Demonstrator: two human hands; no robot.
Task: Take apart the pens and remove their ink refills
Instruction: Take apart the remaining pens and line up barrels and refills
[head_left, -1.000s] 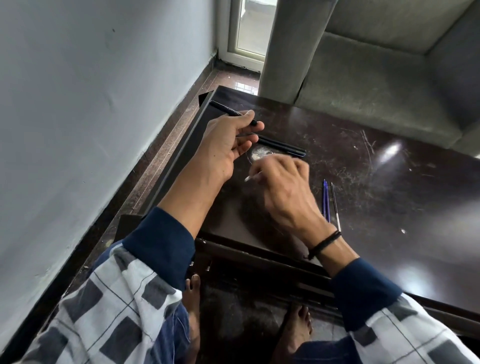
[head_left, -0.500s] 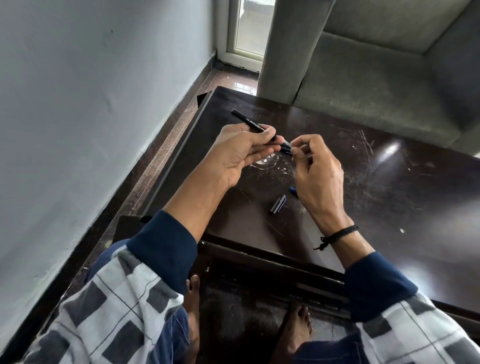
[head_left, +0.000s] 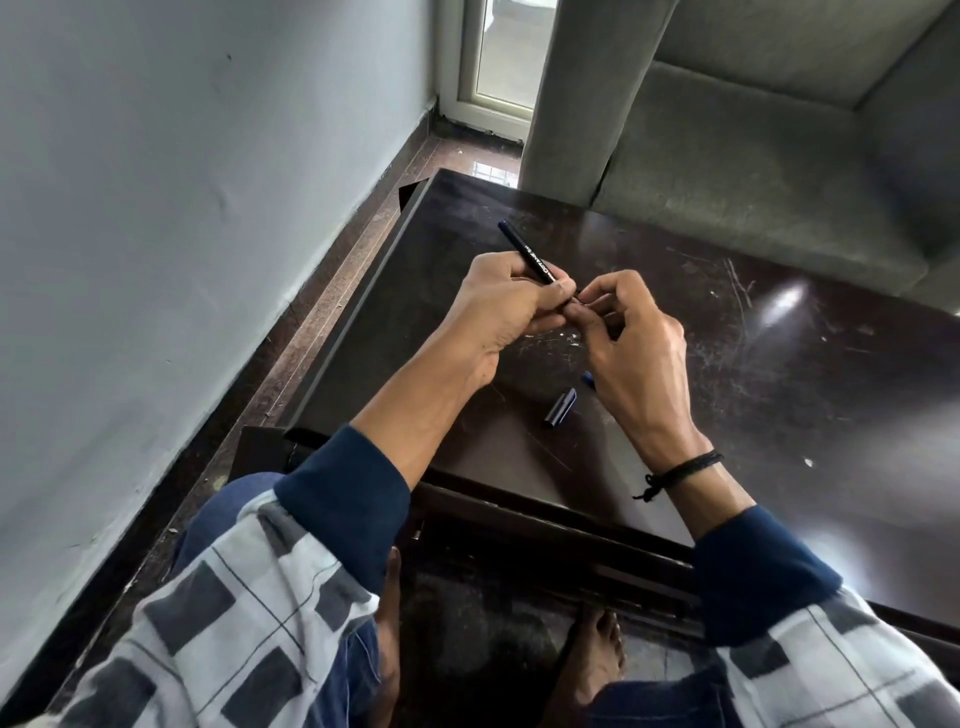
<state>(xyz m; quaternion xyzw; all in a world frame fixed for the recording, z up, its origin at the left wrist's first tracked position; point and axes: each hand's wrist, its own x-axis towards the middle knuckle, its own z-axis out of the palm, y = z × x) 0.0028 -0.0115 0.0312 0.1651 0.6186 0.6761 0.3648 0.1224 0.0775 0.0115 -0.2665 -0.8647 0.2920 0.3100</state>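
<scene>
Black pen barrel (head_left: 527, 254) slants up and away out of my left hand (head_left: 506, 312), whose fingers curl round its lower part above the dark wooden table (head_left: 779, 389). My right hand (head_left: 634, 338) pinches the barrel's near end, close against the left. Below them a dark cap (head_left: 561, 408) lies on the table, near a small blue piece (head_left: 588, 378).

We wear a shirt (head_left: 249, 597) checked in white and grey squares with thin dark lines, ending in plain navy cuffs (head_left: 343, 499). A black cord bracelet (head_left: 680, 470), knotted with a loose end, circles our right wrist. Our feet (head_left: 597, 654) are bare, and we wear blue trousers (head_left: 363, 670).
</scene>
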